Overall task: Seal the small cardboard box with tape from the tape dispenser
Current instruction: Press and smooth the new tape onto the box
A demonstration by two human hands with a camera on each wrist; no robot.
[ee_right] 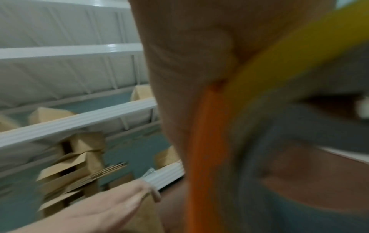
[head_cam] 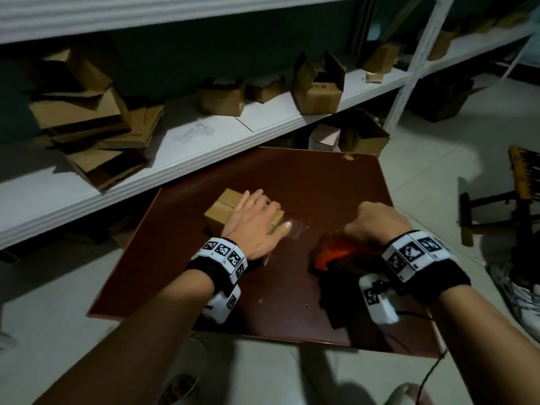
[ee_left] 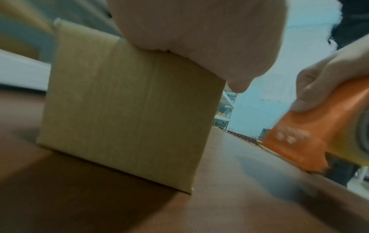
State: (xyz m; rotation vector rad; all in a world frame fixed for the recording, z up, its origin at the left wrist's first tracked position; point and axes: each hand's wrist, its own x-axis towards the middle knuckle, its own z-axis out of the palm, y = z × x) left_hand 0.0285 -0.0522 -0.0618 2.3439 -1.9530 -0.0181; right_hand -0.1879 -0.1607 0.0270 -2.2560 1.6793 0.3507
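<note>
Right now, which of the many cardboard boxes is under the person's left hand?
The small closed cardboard box on the dark red table. The left hand rests flat on its top; all other boxes lie on the white shelves.

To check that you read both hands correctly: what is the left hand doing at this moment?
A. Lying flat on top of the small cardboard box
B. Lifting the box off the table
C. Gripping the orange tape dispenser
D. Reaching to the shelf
A: the left hand lies flat on the small cardboard box, which sits on the table; the right hand holds the tape dispenser.
</note>
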